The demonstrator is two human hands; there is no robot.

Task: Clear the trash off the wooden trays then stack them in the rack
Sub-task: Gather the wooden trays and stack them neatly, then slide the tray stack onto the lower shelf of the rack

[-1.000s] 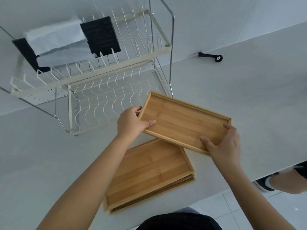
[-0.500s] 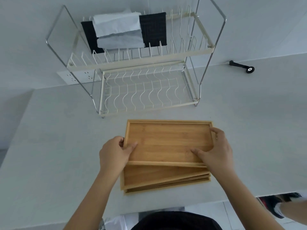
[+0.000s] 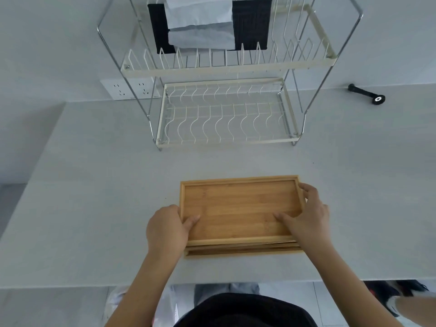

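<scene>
A stack of wooden trays [image 3: 240, 250] sits on the pale grey bench [image 3: 94, 220], in front of the two-tier wire dish rack [image 3: 226, 114] and well apart from it. The top tray [image 3: 238, 208] lies almost square on the ones beneath, whose edges peek out along the side nearest the person. Its bamboo floor is bare.

The left hand [image 3: 166, 228] grips the top tray's left short end, thumb lying inside on the floor and the fingers wrapped out of sight around the rim. The right hand [image 3: 309, 217] clasps the right short end the same way, thumb stretched across the inside, fingers curled over the far right corner.

Both tiers of the rack hold no trays. Behind its upper tier, a black mat [image 3: 250, 22] and folded pale paper sheets [image 3: 200, 22] show through the wires. A white wall socket [image 3: 127, 89] is just left of the rack, and a small black tool with a round end [image 3: 366, 94] lies on the bench to the rack's right.
</scene>
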